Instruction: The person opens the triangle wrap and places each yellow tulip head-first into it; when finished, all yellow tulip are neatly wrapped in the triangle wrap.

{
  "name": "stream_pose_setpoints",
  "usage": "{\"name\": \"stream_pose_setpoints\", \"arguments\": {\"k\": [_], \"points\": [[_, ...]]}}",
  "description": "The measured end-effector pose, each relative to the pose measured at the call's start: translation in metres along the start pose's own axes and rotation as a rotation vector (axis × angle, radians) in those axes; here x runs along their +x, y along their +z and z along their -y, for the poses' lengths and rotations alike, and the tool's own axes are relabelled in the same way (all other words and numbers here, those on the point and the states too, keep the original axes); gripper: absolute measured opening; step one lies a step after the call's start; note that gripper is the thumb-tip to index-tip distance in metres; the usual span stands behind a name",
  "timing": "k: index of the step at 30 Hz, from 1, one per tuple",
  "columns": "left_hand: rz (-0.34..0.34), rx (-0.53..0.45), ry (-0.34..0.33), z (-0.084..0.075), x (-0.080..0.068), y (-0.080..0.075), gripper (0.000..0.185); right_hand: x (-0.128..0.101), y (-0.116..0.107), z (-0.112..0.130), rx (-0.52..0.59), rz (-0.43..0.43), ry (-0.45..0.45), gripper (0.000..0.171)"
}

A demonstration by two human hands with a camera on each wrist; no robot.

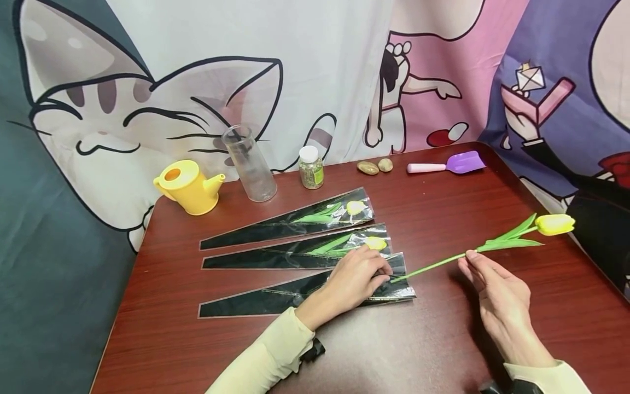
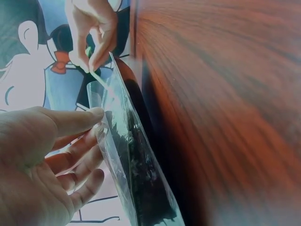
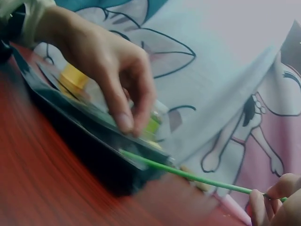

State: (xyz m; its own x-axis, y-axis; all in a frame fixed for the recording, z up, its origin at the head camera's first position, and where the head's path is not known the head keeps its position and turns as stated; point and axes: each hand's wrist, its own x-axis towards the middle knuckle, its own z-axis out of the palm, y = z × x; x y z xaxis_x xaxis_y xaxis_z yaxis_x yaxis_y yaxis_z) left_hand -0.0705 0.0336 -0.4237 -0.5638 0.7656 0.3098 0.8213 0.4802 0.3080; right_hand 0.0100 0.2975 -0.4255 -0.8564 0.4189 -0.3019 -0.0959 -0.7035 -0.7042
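My right hand (image 1: 476, 264) pinches the green stem (image 1: 433, 266) of a yellow tulip (image 1: 555, 224), held low over the dark red table (image 1: 443, 350). The stem's cut end sits at the mouth of the nearest black-and-clear plastic sleeve (image 1: 275, 298). My left hand (image 1: 356, 282) holds that mouth, thumb on the film's edge and fingers beneath, as the left wrist view shows on the sleeve (image 2: 136, 174). In the right wrist view the left hand (image 3: 108, 70) presses on the sleeve (image 3: 94, 141) while the stem (image 3: 197, 176) runs back to my right fingers (image 3: 277, 202).
Two more sleeves (image 1: 295, 221) (image 1: 305, 251), each with a yellow tulip inside, lie beyond the nearest one. Along the back stand a yellow watering can (image 1: 189, 186), a clear glass vase (image 1: 250, 164), a small jar (image 1: 311, 168), two stones (image 1: 375, 166) and a purple scoop (image 1: 450, 164).
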Motion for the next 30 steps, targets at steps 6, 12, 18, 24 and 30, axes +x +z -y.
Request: {"name": "stream_pose_setpoints", "arguments": {"k": [6, 12, 18, 24, 30], "points": [[-0.001, -0.003, -0.004, -0.001, 0.002, -0.001, 0.007, -0.011, 0.006, -0.019, -0.028, 0.050, 0.025, 0.015], [0.000, 0.007, -0.012, -0.002, 0.004, -0.002, 0.009, -0.022, 0.014, -0.033, -0.135, 0.042, 0.120, 0.014], [-0.002, 0.003, -0.022, -0.005, 0.005, -0.003, 0.009, -0.033, 0.021, -0.043, -0.274, -0.010, 0.197, 0.011], [0.000, 0.002, -0.030, -0.006, 0.007, -0.004, 0.008, -0.038, 0.027, -0.051, -0.362, -0.010, 0.234, 0.008], [-0.001, 0.015, -0.024, -0.005, 0.007, -0.004, 0.007, -0.040, 0.031, -0.055, -0.426, -0.027, 0.293, 0.005]]}}
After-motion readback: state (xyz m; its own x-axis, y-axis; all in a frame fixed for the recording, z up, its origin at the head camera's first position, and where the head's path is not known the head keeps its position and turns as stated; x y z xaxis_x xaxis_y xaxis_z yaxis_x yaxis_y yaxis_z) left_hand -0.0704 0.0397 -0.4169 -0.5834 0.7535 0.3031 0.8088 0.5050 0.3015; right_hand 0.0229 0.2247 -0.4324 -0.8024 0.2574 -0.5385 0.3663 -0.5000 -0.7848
